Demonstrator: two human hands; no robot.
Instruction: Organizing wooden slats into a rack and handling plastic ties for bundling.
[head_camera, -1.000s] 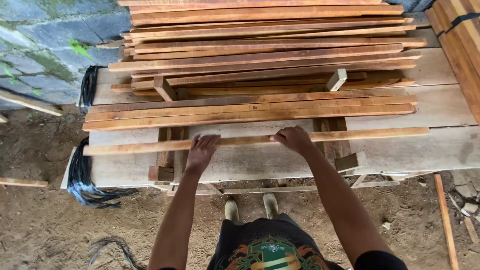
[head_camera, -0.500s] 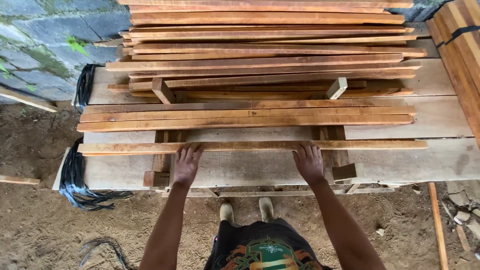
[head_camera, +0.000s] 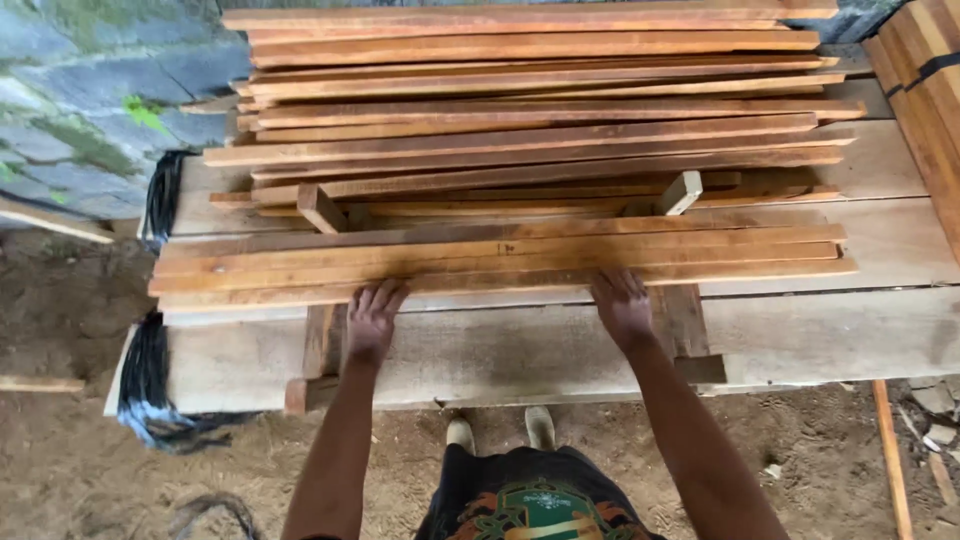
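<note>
Fingertips of both my hands hiding against near edge of long wood strip (head_camera: 500, 283), so grip hard telling; left hand (head_camera: 372, 322) and right hand (head_camera: 622, 305) lying flat, fingers spread, pressing strip. Strip now sitting tight against front stack of slats (head_camera: 500, 250) on desk (head_camera: 820, 340); half second earlier it was lying apart, nearer me. Black cable bundle (head_camera: 145, 385) hanging off desk's left end, partly cut off.

You've got one view here, from the camera on your head, tipped steeply down and forward. It sits close over the stacked wooden slats (head_camera: 520, 150), your forearms rising from the bottom edge, your feet on the dirt floor (head_camera: 80, 470) below.
</note>
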